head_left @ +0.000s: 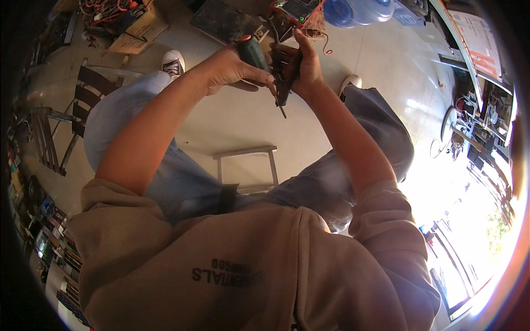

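Note:
My left hand (225,70) is closed round a screwdriver with a dark green handle (253,54) that has an orange end. The handle points up and away from me. In my right hand (307,69) is a dark elongated part (286,80), with my fingers wrapped round it and the thumb up along its side. Both hands meet in front of me above the floor, between my knees. A thin metal tip (284,113) sticks out below the dark part. I cannot tell whether it belongs to the screwdriver.
Beyond my hands stand an orange-red device (309,12) and a dark flat case (221,22). A cardboard box (141,34) with tangled wires is at far left, blue plastic jugs (356,12) at far right. A metal frame (245,151) stands between my legs, a slatted chair (88,91) at left.

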Tool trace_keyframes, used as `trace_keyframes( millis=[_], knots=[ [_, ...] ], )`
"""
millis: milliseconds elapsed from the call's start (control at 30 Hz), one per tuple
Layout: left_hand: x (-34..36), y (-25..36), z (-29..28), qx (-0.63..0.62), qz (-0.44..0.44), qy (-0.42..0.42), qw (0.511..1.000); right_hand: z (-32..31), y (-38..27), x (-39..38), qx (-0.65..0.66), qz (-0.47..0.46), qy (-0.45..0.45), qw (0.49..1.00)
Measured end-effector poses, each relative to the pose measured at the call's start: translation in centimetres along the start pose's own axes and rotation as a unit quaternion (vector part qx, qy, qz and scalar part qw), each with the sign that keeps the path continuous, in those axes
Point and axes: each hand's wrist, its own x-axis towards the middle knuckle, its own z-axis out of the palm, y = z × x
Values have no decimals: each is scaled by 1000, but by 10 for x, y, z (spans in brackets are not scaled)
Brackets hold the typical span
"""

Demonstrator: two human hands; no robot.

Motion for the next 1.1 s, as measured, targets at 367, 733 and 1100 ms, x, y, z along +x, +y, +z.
trace_keyframes(
  millis=[367,733,1100],
  knots=[
    [9,-18,6,-54,77,61,994,13,3,-1,-80,-83,92,989],
    [9,-11,5,-48,75,50,995,14,2,-4,-107,-79,63,989],
    [8,-4,0,-36,9,79,996,22,-3,-12,-47,-14,33,998]
  ],
)
